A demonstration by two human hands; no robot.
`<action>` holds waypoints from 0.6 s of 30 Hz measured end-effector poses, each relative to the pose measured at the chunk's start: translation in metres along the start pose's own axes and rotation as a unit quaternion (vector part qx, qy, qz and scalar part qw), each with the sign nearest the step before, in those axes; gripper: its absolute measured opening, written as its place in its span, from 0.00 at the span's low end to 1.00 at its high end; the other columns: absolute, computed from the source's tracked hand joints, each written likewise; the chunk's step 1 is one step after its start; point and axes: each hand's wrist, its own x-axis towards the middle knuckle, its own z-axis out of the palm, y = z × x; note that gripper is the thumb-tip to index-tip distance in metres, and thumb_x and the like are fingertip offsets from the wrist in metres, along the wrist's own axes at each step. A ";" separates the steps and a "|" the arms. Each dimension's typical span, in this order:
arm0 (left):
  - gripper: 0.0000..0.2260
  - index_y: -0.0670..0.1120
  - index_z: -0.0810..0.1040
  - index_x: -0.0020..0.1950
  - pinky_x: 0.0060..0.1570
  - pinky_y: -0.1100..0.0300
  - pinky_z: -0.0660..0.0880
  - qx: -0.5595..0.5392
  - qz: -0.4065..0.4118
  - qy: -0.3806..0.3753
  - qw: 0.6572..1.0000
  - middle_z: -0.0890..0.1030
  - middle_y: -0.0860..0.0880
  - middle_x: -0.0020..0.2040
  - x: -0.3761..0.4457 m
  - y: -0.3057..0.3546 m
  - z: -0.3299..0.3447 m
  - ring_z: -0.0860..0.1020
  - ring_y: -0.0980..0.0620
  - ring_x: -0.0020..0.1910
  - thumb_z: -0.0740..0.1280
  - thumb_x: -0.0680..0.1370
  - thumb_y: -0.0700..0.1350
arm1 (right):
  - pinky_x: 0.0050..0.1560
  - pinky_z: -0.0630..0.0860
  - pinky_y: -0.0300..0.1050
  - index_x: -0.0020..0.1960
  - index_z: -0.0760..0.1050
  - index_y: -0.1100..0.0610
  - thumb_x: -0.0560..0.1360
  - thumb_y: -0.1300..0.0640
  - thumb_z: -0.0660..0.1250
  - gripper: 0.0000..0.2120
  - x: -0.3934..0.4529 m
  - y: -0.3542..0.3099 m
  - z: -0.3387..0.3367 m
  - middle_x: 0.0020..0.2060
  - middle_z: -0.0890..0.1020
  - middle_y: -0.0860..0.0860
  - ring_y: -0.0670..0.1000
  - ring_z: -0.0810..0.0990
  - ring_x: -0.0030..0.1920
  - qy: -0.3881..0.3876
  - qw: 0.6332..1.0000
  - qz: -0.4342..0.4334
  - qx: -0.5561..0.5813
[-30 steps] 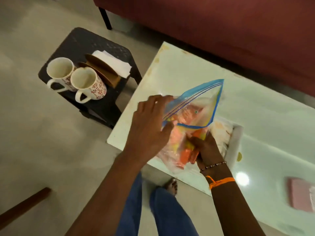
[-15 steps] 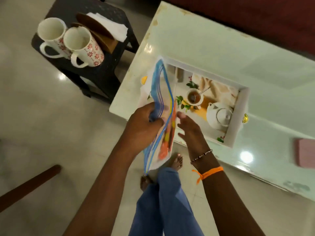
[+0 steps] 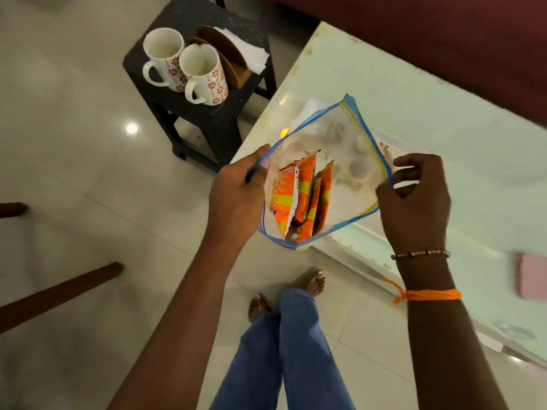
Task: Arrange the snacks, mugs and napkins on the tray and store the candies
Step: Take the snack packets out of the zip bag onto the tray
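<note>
The bag (image 3: 340, 149), a clear zip pouch with a blue seal strip, hangs in the air between both hands, its mouth pulled wide and facing up toward the camera. Inside, several orange and yellow packets (image 3: 302, 199) stand on end against the side nearest the left hand (image 3: 236, 196). That hand's grip is closed on the rim, thumb on top of the blue strip. The right hand (image 3: 414, 199) pinches the opposite rim between thumb and curled fingers, so the two grips stretch the opening.

The film looks thin, soft and slippery; it will sag and fold wherever it is not held, and the packets, light as they seem, will slide to whichever corner dips. The stiffer seal strip is the best place to hold, as both hands do now. To close it, I judge the two strip halves must be brought together and pressed along from one end.

Beyond the right grip, seen only dimly through the film, lies the tray (image 3: 390, 149) on the pale counter (image 3: 444, 113); its contents are too blurred to tell. A pink thing (image 3: 531, 276) lies on the counter further to the right. Past the left grip, well apart, a dark stool (image 3: 207, 113) carries two floral mugs (image 3: 185, 66), touching, with napkins (image 3: 251, 54) in a brown holder (image 3: 228, 57) just behind them. Neither is on the tray yet.
</note>
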 end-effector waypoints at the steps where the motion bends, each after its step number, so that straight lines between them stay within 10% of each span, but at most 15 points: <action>1: 0.13 0.49 0.77 0.61 0.41 0.73 0.73 -0.001 -0.003 -0.002 1.000 0.81 0.52 0.50 -0.001 0.001 -0.003 0.79 0.59 0.45 0.59 0.79 0.47 | 0.35 0.65 0.27 0.50 0.71 0.60 0.67 0.68 0.65 0.12 -0.003 -0.007 -0.006 0.37 0.75 0.49 0.41 0.72 0.33 0.016 0.999 -0.024 -0.015; 6: 0.15 0.49 0.77 0.61 0.46 0.65 0.76 -0.005 -0.023 -0.022 0.999 0.83 0.47 0.52 -0.012 0.007 0.000 0.80 0.53 0.49 0.58 0.79 0.49 | 0.42 0.74 0.38 0.45 0.75 0.56 0.68 0.66 0.64 0.08 -0.027 -0.038 0.021 0.40 0.78 0.53 0.52 0.76 0.38 -0.096 0.985 -0.142 -0.028; 12: 0.16 0.48 0.72 0.66 0.56 0.52 0.77 -0.008 0.010 -0.035 0.999 0.79 0.46 0.61 -0.025 0.015 -0.003 0.78 0.49 0.57 0.57 0.79 0.48 | 0.67 0.64 0.52 0.68 0.62 0.56 0.76 0.57 0.59 0.21 -0.008 -0.003 0.117 0.68 0.65 0.60 0.62 0.63 0.68 -0.388 0.888 -0.046 -0.243; 18: 0.16 0.49 0.71 0.66 0.43 0.78 0.72 -0.005 0.024 -0.027 0.999 0.77 0.54 0.57 -0.031 0.008 -0.005 0.76 0.59 0.49 0.57 0.79 0.48 | 0.66 0.62 0.55 0.65 0.66 0.59 0.75 0.57 0.59 0.19 -0.008 0.009 0.144 0.68 0.63 0.63 0.64 0.60 0.68 -0.184 0.954 -0.009 -0.238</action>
